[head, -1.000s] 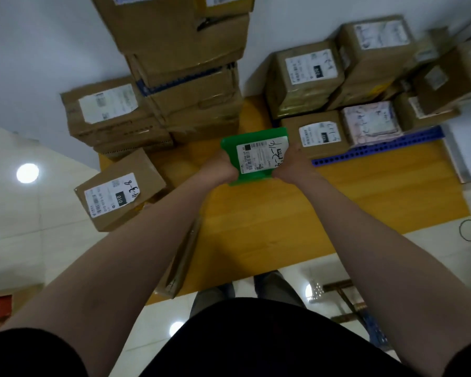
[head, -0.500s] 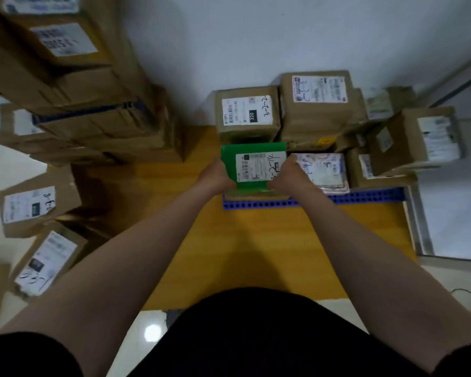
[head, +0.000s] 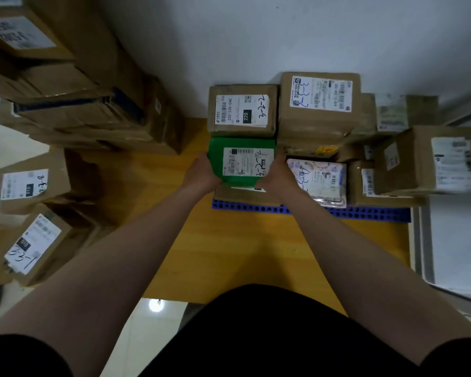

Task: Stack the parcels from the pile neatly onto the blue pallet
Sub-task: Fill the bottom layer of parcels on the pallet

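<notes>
I hold a green parcel [head: 216,156] with a white label between both hands. My left hand [head: 201,172] grips its left edge and my right hand [head: 279,172] grips its right edge. The parcel sits over a brown box [head: 242,195] at the front left of the blue pallet [head: 365,212]. Behind it stands a taller brown box marked 220 [head: 242,111]. A patterned white parcel [head: 320,180] lies just to the right of my right hand.
More brown boxes [head: 320,104] fill the back and right of the pallet against the white wall. The pile of cardboard parcels [head: 74,104] stands at the left, with loose ones [head: 32,183] on the floor. Orange floor [head: 245,246] lies in front of the pallet.
The view has swung right and closed in on the pallet. The green parcel has moved from in front of the pile to above the front-left box on the pallet, still held by both hands.
</notes>
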